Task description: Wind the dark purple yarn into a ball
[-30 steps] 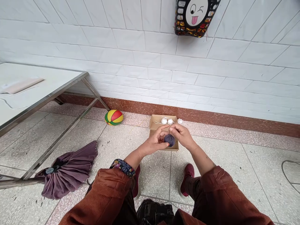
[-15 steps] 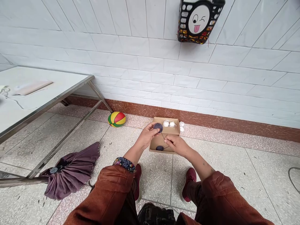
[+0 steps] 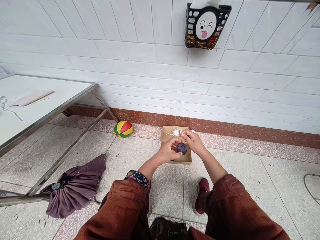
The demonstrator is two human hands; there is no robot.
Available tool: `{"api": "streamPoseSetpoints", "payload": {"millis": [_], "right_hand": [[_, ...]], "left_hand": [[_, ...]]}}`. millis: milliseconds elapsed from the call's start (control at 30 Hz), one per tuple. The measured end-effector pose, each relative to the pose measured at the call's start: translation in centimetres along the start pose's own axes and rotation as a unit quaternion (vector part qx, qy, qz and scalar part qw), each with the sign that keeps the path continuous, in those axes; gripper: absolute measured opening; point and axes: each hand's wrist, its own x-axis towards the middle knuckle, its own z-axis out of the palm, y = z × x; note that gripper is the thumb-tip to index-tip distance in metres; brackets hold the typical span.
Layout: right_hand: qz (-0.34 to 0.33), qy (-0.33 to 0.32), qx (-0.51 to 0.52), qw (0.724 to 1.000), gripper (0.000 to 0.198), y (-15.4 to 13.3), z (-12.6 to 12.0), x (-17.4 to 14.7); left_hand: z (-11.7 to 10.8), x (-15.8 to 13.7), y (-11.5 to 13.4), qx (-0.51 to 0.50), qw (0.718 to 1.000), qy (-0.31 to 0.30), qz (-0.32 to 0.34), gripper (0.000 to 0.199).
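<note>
A small dark purple-grey ball of yarn (image 3: 181,148) is held in the fingers of my left hand (image 3: 168,150). My right hand (image 3: 193,141), just above and to the right of it, pinches the dark strand that runs up from the ball. Below both hands lies an open cardboard box (image 3: 186,162) on the floor. White yarn balls (image 3: 176,132) sit in its far part, partly covered by my right hand. A bit of something dark shows in the near part beneath my left hand, mostly hidden.
A coloured ball (image 3: 123,129) rests by the wall near the leg of a metal-framed white table (image 3: 75,89). Purple pleated cloth (image 3: 77,190) lies at the left. A black basket (image 3: 207,26) hangs on the tiled wall. A cable (image 3: 305,186) is at the right.
The yarn ball in my left hand has moved right and towards me. My right hand has risen from below the ball to above it, still pinching the strand.
</note>
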Motion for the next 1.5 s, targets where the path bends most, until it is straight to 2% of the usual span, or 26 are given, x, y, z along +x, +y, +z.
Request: {"api": "streamPoseSetpoints", "payload": {"millis": [67,233,333,433,533,600,700,800,867,1033,1200,1267,1367,1433,1500], "right_hand": [[0.021,-0.010,-0.010,1.000,0.025,1.1,0.8,-0.1],[0.029,-0.092,-0.080,0.992,0.019,1.9,2.7,-1.8],[-0.001,-0.150,-0.126,0.981,0.023,1.0,3.5,-3.0],[-0.045,-0.192,-0.151,0.969,0.025,-1.1,3.8,-4.0],[-0.100,-0.209,-0.148,0.961,0.027,-3.7,3.5,-4.7],[-0.121,-0.186,-0.136,0.966,0.029,-5.2,2.8,-4.7],[-0.127,-0.103,-0.110,0.980,0.028,-6.5,1.7,-4.3],[-0.108,-0.018,-0.078,0.991,0.029,-6.5,0.9,-3.4],[-0.079,0.018,-0.061,0.995,0.031,-5.9,0.7,-3.0],[0.025,0.053,-0.019,0.998,0.038,-3.3,2.2,-3.3],[0.041,-0.016,-0.022,0.999,0.039,-1.9,5.7,-5.6],[0.017,-0.071,-0.052,0.996,0.036,-2.5,6.6,-6.4],[-0.086,-0.129,-0.107,0.982,0.031,-4.8,6.4,-6.6],[-0.119,-0.133,-0.109,0.978,0.029,-6.9,5.3,-5.7],[-0.148,-0.113,-0.091,0.978,0.027,-8.8,3.9,-4.1]], "left_hand": [[-0.1,0.1,0.3,-0.046,0.998,0.023,0.023,0.046],[-1.4,1.2,-0.1,-0.127,0.980,0.146,0.035,0.048],[-1.9,1.8,-0.8,-0.117,0.970,0.212,0.013,0.043],[-2.3,2.0,-1.3,-0.094,0.969,0.227,0.006,0.042],[-2.6,1.7,-1.5,-0.062,0.977,0.204,0.017,0.044],[-2.7,1.0,-1.4,-0.056,0.984,0.169,0.021,0.044],[-2.1,-0.7,-1.2,-0.085,0.992,0.094,0.023,0.046],[-0.8,-2.7,-0.7,-0.143,0.990,0.014,0.008,0.045],[0.2,-3.8,-0.2,-0.177,0.984,-0.004,0.012,0.044],[0.6,-4.1,2.2,-0.298,0.947,0.085,0.082,0.048],[-1.3,-1.8,4.4,-0.376,0.909,0.153,0.094,0.043],[-1.9,-0.9,3.9,-0.396,0.896,0.185,0.080,0.041],[-2.6,0.0,2.1,-0.372,0.888,0.260,0.073,0.045],[-2.9,0.3,1.0,-0.350,0.887,0.296,0.060,0.044],[-3.1,0.4,0.4,-0.315,0.901,0.294,0.053,0.045]]}}
